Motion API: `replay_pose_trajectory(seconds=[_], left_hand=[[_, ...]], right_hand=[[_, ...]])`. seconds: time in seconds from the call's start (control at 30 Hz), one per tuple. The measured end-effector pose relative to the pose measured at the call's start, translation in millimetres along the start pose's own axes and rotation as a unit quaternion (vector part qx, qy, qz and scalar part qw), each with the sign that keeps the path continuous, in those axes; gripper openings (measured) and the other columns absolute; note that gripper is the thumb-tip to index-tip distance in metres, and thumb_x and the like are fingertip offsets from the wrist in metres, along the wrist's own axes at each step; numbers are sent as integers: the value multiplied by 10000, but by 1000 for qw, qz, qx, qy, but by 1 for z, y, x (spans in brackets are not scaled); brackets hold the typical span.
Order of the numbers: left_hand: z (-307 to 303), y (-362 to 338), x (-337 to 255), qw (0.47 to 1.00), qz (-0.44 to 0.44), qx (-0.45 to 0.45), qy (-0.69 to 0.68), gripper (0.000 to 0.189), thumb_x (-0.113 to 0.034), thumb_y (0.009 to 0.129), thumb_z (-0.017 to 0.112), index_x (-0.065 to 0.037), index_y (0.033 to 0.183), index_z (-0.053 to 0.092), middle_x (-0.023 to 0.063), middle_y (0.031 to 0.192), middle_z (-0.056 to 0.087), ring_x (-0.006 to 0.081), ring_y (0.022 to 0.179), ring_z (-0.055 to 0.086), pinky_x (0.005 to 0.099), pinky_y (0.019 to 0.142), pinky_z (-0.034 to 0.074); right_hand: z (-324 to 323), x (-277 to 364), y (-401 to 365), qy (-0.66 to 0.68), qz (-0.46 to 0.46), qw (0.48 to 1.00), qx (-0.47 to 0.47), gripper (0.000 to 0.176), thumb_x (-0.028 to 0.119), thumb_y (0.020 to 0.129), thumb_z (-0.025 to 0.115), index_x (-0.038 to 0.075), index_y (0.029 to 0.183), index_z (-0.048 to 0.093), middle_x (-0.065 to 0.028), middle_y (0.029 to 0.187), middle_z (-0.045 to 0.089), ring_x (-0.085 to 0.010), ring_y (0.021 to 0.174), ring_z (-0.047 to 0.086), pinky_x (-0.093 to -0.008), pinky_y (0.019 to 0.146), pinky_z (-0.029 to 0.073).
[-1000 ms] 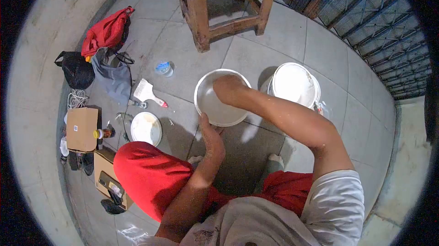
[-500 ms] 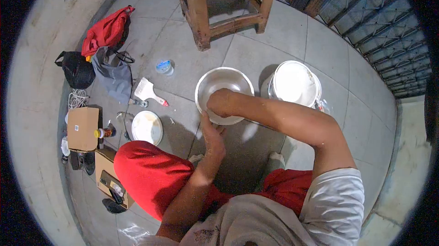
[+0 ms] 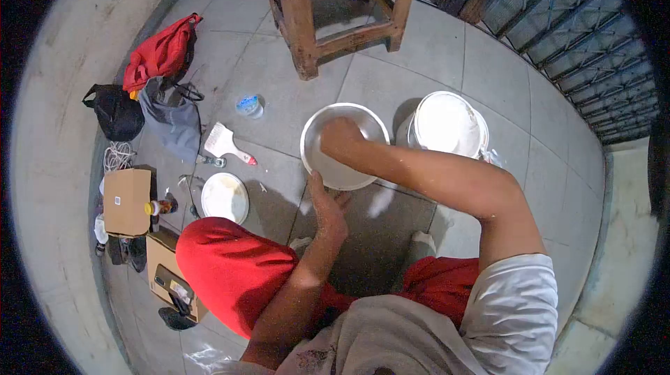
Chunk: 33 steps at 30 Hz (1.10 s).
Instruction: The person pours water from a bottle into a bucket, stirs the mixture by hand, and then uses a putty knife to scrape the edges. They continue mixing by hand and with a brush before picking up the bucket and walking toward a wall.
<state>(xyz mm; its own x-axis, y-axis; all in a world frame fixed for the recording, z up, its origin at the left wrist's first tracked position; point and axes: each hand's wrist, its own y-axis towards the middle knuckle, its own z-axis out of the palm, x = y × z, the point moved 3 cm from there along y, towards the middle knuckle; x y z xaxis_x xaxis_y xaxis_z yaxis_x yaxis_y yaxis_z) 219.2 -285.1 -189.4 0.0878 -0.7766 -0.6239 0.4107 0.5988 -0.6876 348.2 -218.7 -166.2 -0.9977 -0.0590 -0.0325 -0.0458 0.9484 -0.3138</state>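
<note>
we have the bowl [image 3: 343, 178] in front of us on the tiled floor [image 3: 391, 82], its open side up, between our knees and the wooden stool [image 3: 304, 43]. our right hand [image 3: 342, 139] is down inside it, the forearm crossing over the rim from the right; its fingers are hidden beneath the hand, so we cannot tell whether they are open or closed. our left hand [image 3: 329, 209] is at the near left side of the bowl, touching it with the fingers parted; whether they grip it we cannot tell.

just right of the bowl stands a white bucket [image 3: 447, 124], partly behind our right forearm. to the left a wide brush [image 3: 222, 142] lies flat, with a clear cup [image 3: 249, 106] beyond it and a round white lid [image 3: 225, 198] nearer to us. farther left we see a bottle [image 3: 161, 207] with a yellow cap beside an open carton [image 3: 127, 200], and past these a black bag [image 3: 116, 113] and a red bag [image 3: 160, 55].
</note>
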Motion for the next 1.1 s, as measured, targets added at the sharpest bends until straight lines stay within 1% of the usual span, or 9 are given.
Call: replay_pose_trajectory(seconds=[0.07,0.1,0.17,0.3,0.37,0.7,0.87,1.0,1.1], left_hand=[[-1,-1,-1,1000,-2,-2,2,840,-698,843,393,-210,1483,153,83,1533,168,404,1194,405,522,973,338],[-1,-1,-1,1000,-2,6,0,842,-696,842,399,-209,1484,153,82,1530,170,405,1190,408,521,965,345],[-2,1,-1,1000,-2,13,-4,845,-693,841,405,-207,1484,152,82,1527,173,405,1185,411,519,957,351],[-4,7,5,999,13,27,-33,816,-678,848,420,-206,1471,186,84,1508,215,387,1177,419,504,946,356],[-3,5,5,999,1,24,-43,799,-670,853,421,-204,1465,201,87,1497,237,378,1172,425,498,944,357],[-2,4,0,999,24,24,-29,747,-635,871,434,-208,1451,238,67,1451,312,324,1185,430,480,966,346],[3,-2,-1,1000,14,-22,-17,715,-613,891,418,-207,1450,234,84,1456,298,335,1210,421,492,985,338],[-2,0,-1,999,30,-14,-20,686,-592,904,411,-206,1446,239,89,1458,293,328,1209,421,484,974,339],[-2,2,0,999,29,-4,-18,677,-591,905,409,-212,1440,245,87,1453,300,322,1199,427,479,961,345]], right_hand=[[12,-8,-1,142,220,965,15,190,118,752,622,41,888,730,-136,897,708,-290,799,696,-431,673,560],[23,-11,2,143,220,965,16,190,118,752,622,41,888,730,-136,897,708,-290,799,696,-431,673,560],[52,-13,3,3,97,975,202,221,156,757,620,41,913,726,-134,941,707,-281,825,695,-421,702,557],[30,-14,-22,78,67,978,181,222,148,737,622,39,898,729,-153,934,704,-290,835,691,-409,734,546],[36,-7,-14,38,-47,956,287,220,139,733,594,30,867,730,-186,894,696,-308,835,685,-411,752,530],[-34,-24,-40,244,45,946,207,241,138,707,562,-23,806,711,-237,836,676,-320,794,684,-429,709,528],[-17,-34,-30,142,70,985,-65,202,105,716,594,-19,824,714,-241,871,678,-317,816,689,-416,696,549],[19,-17,-13,106,92,988,-62,192,86,729,585,-9,830,718,-222,884,684,-335,814,686,-424,698,552],[2,-3,-19,149,82,984,52,196,93,717,605,-8,840,719,-229,872,681,-336,820,684,-430,715,548]])
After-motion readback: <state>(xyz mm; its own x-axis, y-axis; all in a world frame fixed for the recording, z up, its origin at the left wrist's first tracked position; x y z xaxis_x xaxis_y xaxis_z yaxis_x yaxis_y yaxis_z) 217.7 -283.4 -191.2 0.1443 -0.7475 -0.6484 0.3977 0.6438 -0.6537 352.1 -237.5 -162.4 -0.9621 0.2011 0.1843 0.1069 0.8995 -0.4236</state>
